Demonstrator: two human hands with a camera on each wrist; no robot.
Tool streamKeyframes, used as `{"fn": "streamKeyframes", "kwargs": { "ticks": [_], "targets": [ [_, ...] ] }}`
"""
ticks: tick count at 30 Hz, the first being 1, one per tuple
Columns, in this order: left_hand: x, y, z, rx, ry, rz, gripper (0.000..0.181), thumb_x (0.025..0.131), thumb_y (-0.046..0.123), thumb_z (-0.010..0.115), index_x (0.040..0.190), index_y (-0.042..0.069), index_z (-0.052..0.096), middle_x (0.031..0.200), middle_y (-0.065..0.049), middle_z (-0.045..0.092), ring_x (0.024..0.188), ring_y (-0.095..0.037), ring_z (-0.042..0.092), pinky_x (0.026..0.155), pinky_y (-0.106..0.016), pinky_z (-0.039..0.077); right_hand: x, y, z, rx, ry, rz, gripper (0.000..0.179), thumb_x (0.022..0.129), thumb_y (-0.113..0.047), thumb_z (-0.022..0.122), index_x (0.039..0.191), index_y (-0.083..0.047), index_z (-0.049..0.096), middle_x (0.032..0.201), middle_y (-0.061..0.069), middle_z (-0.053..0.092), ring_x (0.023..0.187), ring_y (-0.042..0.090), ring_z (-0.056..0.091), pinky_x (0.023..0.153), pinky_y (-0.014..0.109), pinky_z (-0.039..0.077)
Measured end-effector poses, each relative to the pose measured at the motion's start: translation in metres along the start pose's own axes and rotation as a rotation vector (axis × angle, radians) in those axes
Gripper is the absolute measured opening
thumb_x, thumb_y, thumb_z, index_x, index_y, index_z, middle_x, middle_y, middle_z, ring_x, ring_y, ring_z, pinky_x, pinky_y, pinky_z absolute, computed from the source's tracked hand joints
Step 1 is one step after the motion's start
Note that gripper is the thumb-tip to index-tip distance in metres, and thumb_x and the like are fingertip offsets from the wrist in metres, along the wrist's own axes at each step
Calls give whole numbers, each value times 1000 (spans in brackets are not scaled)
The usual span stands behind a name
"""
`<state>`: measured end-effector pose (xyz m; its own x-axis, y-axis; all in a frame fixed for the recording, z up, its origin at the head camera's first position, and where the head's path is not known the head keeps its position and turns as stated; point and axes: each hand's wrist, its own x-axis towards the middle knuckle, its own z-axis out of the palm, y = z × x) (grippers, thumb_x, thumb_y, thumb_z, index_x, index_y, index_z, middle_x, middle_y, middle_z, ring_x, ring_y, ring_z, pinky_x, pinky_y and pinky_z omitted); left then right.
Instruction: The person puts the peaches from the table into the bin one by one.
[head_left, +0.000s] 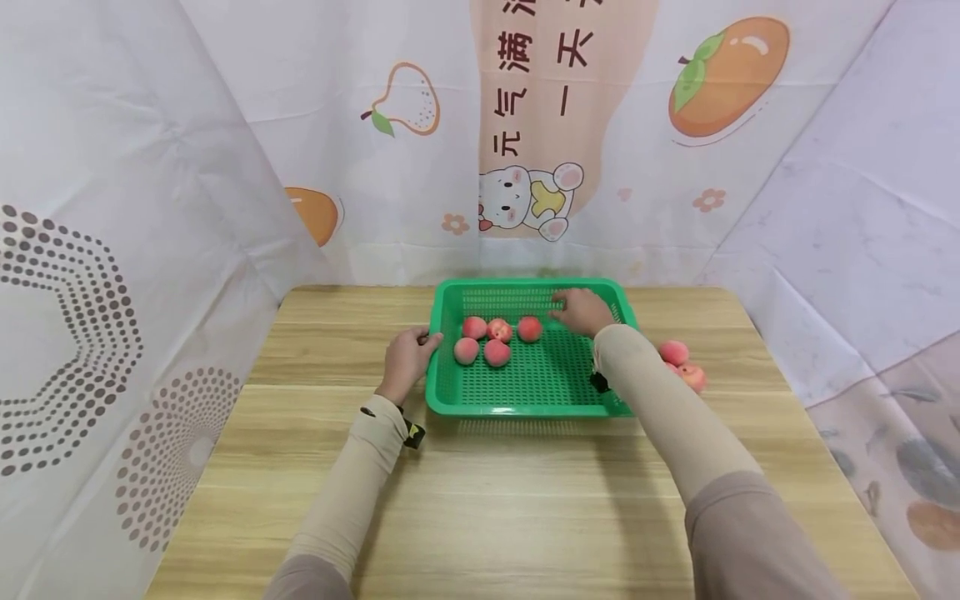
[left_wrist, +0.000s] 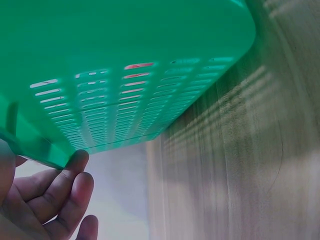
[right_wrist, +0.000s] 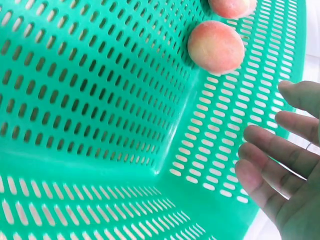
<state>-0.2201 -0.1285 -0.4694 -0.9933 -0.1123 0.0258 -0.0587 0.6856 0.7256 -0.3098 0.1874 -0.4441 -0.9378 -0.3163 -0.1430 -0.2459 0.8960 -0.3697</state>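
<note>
A green plastic basket (head_left: 525,410) with slotted walls stands on the table, several peaches (head_left: 497,352) gathered in its left half. At its left side my left hand (head_left: 407,360) pinches the rim between thumb and fingers; the left wrist view has those fingers (left_wrist: 70,187) under the rim, beside the slotted wall. Over the basket's right part is my right hand (head_left: 585,312), holding nothing. Its fingers (right_wrist: 272,145) are spread and loosely bent in the right wrist view, apart from the nearest peach (right_wrist: 216,47).
More peaches (head_left: 691,377) lie on the wooden table (head_left: 510,508) just right of the basket, partly hidden by the right forearm. Behind the table's far edge hangs a printed curtain (head_left: 405,183), with further white sheets (head_left: 112,150) at both sides.
</note>
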Motion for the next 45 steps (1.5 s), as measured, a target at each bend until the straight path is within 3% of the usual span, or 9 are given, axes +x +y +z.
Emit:
{"fn": "streamKeyframes", "kwargs": {
  "ticks": [10,16,19,29,36,45],
  "targets": [
    [3,0,-3,-7,1,-12,37,96,32,61,119,5,68,102,-12,73,91,-25,67,81,-40,52,-7,2,-18,15,59,6,42,99,-26,54,135,-3,56,120,22,66,107,35,64,87,50,52],
    [3,1,-1,-9,-6,15,31,95,28,62,113,4,71,92,-9,72,81,-20,64,74,-34,51,-13,5,-26,-60,119,-22,38,98,-24,55,128,-1,61,111,22,70,99,35,67,88,51,51],
    [2,2,-1,-12,-2,28,30,95,28,62,111,4,71,88,-7,71,77,-18,62,70,-32,49,-15,7,-34,-50,107,-13,38,98,-23,55,128,0,60,111,23,69,100,37,67,90,53,50],
    [1,1,1,3,17,56,33,95,30,63,115,5,71,97,-11,74,85,-24,69,76,-40,53,-26,22,-54,-31,114,5,40,99,-21,54,129,4,57,115,28,66,102,41,64,86,55,50],
    [1,-1,-2,-6,0,21,36,96,31,62,118,5,69,102,-12,73,90,-25,68,79,-40,53,-34,28,-63,-77,130,7,40,98,-21,54,128,5,58,110,29,67,99,41,64,84,55,50],
    [0,-3,-2,-19,-2,21,35,96,31,62,118,4,69,102,-12,74,90,-26,69,79,-41,54,-44,35,-71,-85,137,26,38,99,-20,53,128,5,58,109,29,66,96,40,64,79,54,51]
  ]
}}
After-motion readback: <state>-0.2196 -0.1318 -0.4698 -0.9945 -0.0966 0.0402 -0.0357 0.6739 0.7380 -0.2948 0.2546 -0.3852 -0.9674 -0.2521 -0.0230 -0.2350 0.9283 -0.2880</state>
